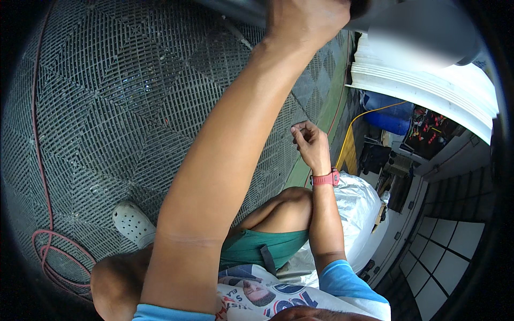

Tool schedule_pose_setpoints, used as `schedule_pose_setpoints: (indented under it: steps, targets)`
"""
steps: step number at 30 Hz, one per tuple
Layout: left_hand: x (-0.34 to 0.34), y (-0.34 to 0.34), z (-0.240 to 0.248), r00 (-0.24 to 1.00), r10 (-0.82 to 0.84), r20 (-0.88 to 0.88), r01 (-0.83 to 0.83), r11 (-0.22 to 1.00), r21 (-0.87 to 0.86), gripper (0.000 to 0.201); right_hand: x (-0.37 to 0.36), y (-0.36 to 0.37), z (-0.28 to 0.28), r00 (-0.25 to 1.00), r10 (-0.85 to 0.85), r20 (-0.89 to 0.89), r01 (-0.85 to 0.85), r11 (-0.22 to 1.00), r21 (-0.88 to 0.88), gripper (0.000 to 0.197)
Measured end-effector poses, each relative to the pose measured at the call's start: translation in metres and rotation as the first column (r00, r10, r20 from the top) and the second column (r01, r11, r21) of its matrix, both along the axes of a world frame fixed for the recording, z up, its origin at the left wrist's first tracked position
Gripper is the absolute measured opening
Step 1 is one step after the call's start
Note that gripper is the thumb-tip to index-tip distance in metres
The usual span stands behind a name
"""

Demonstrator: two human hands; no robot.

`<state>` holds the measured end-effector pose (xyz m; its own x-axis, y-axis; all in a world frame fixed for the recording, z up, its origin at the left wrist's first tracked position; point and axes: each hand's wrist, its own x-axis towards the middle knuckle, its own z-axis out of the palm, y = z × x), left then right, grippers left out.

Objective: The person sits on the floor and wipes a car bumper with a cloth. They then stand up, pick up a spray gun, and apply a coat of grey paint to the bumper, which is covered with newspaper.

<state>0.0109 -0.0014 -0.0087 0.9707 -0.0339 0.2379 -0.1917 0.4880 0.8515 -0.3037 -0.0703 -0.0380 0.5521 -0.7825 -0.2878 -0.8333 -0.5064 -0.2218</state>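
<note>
Well, at the frame's top, the bare left hand is by a smooth dark-grey panel. I can't tell its grip; weak fingers could slip. Right of centre, the bare right hand curls loosely, seemingly empty.

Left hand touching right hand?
Apart. In the head view, floor mat shows plainly between the left hand, at the top edge, and the right hand below.

A smooth, dark grey thing is at the top of the picture, and the edge cuts it off. It stretches from left of the middle toward the upper right. It looks blurry.
</note>
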Motion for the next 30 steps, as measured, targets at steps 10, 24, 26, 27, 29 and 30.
schedule_pose_setpoints:
  steps: [10,24,26,27,29,30]
  targets:
    - [0.000,0.021,-0.002,0.988,-0.132,0.080,0.125,0.989,0.079,0.024,0.002,0.002,0.002,1.000,-0.002,0.010,0.002,1.000,0.004,0.020]
    - [0.001,0.033,-0.010,0.960,-0.176,0.220,0.157,0.982,0.101,0.025,0.008,0.001,-0.002,0.999,0.049,0.004,-0.049,0.999,-0.004,0.020]
    - [-0.001,0.038,-0.010,0.936,-0.120,0.331,0.060,0.981,0.185,0.022,0.006,0.001,0.000,1.000,0.025,0.010,-0.026,1.000,0.009,0.020]
    - [0.001,0.035,-0.013,0.927,-0.117,0.357,0.049,0.980,0.193,0.020,0.006,0.001,0.000,1.000,0.022,0.014,-0.022,1.000,0.011,0.020]
    - [0.005,0.025,-0.021,0.906,-0.112,0.408,0.027,0.978,0.208,0.016,0.006,0.001,0.002,1.000,0.016,0.023,-0.016,1.000,0.014,0.020]
    - [0.004,0.025,-0.018,0.909,-0.122,0.397,0.041,0.978,0.207,0.015,0.004,0.001,0.002,1.000,0.016,0.022,-0.016,1.000,0.009,0.020]
